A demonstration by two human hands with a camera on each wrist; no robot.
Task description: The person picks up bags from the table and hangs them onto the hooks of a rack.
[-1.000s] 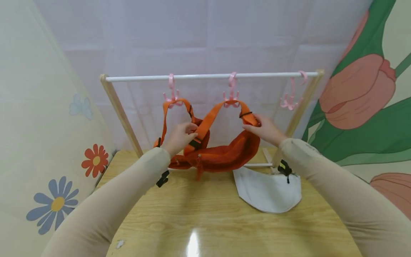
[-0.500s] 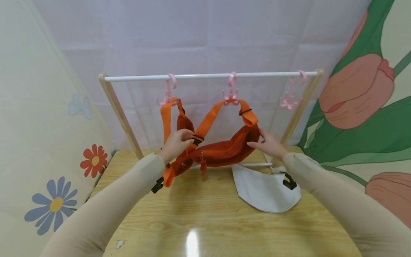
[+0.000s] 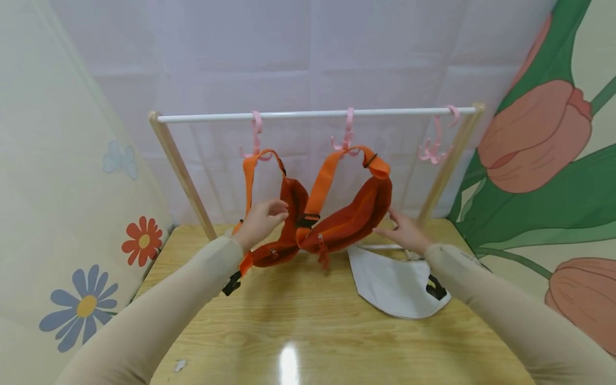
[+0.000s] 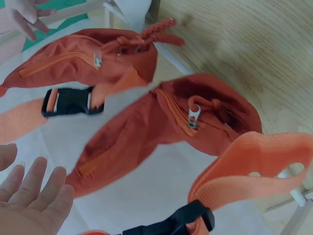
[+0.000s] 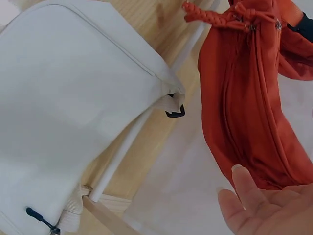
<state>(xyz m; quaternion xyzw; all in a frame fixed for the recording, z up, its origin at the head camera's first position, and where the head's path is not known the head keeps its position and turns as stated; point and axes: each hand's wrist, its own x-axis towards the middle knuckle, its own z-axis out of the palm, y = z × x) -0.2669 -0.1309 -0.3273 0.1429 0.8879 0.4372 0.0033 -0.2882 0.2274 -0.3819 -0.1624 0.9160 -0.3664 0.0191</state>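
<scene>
One rack (image 3: 300, 115) is spanning the frame's middle; two orange bags (image 3: 358, 211) are hanging from it at centre. The left hand (image 3: 261, 220), left of centre, and the right hand (image 3: 405, 231), right of centre, are hovering close by, gripping nothing, fingers loose.

Remotely, I see a tulip mural (image 3: 536, 141) at three o'clock, flowered wall (image 3: 58, 192) at nine, wooden table (image 3: 346, 342) at six.
</scene>
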